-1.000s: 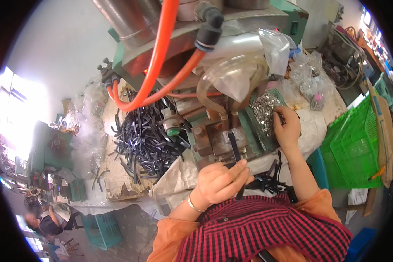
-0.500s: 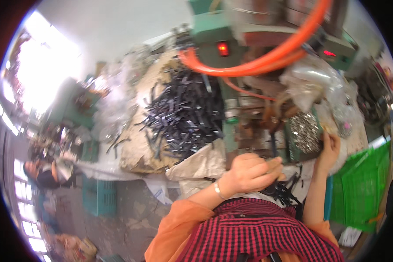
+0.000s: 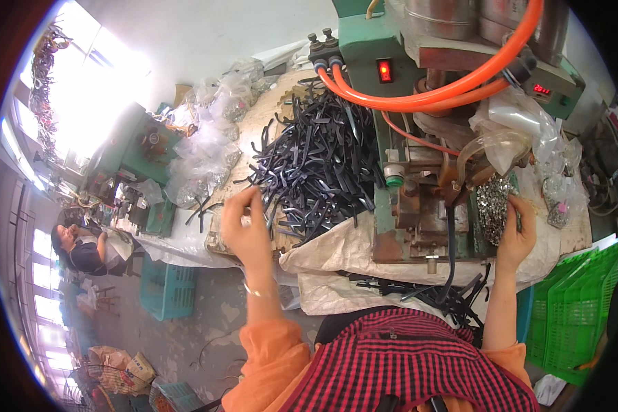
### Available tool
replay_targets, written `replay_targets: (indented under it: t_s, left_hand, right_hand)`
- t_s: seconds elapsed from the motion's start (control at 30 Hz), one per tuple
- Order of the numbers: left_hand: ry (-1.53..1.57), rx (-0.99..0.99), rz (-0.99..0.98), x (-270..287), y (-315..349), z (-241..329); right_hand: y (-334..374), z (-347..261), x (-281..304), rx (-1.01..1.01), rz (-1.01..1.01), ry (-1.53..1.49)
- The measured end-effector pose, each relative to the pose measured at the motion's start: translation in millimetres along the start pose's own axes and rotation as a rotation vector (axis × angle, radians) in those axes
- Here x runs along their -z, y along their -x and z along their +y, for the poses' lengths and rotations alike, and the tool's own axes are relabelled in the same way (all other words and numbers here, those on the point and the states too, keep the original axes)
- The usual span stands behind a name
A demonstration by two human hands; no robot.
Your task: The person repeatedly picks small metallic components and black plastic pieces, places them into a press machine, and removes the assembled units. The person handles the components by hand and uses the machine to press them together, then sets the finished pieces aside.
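My left hand (image 3: 246, 230) is raised at the near left edge of a heap of black strips (image 3: 316, 161). Its fingers are loosely curved, with a gap beside the thumb and nothing visible in them. At the right, my right hand (image 3: 518, 233) has thumb and fingertips drawn together by a tray of small shiny metal pieces (image 3: 489, 209); anything between the fingertips is too small to make out. Between the hands stands a green bench press (image 3: 419, 230). One black strip (image 3: 451, 254) hangs down from its front, with neither hand on it.
More black strips (image 3: 446, 295) lie on pale sacking at the bench's near edge. Orange hoses (image 3: 419, 103) arch across the press. Clear plastic bags (image 3: 202, 154) stand at the far left. A green crate (image 3: 573, 309) is at the right, a teal crate (image 3: 168, 292) on the floor, a co-worker (image 3: 89, 250) far left.
My left hand has left the front of the press and swung left to the strip heap. A strip now hangs clear of it at the press. My right hand stays by the metal pieces.
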State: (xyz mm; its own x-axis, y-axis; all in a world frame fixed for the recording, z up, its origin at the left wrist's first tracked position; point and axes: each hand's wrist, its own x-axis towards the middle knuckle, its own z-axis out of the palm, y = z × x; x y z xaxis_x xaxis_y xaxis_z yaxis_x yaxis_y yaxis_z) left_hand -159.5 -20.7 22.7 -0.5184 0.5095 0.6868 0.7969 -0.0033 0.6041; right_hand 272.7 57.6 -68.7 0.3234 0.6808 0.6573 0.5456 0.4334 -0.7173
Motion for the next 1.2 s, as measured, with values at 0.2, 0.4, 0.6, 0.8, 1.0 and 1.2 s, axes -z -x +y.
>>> replay_targets:
  t_s: [0.2, 0.4, 0.6, 0.8, 1.0, 1.2]
  left_hand:
    - [-0.838, 0.079, -0.445, -52.3, 19.9, -170.1]
    - [-0.793, 0.224, -0.445, -6.0, 13.5, -131.1]
    - [0.176, 0.511, -0.64, -6.7, 38.2, -117.0]
    - [0.5, 0.511, -0.524, -84.2, 47.5, -71.2]
    - [0.58, 0.313, -0.259, -79.5, 57.8, 9.2]
    - [1.134, -0.347, -0.336, -48.2, 25.4, 117.7]
  right_hand:
    - [-4.9, -9.9, -13.6, 0.139, -0.11, 0.12]
    - [23.5, 18.1, 44.9, -0.01, -0.064, 0.186]
    - [10.8, -52.7, 37.4, -0.031, -0.167, 0.04]
    - [-6.8, -77.0, -47.3, -0.155, -0.247, -0.397]
    - [10.3, -96.1, -53.4, -0.439, -0.223, -0.663]
    - [8.3, -107.4, -52.1, -0.576, -0.251, -0.873]
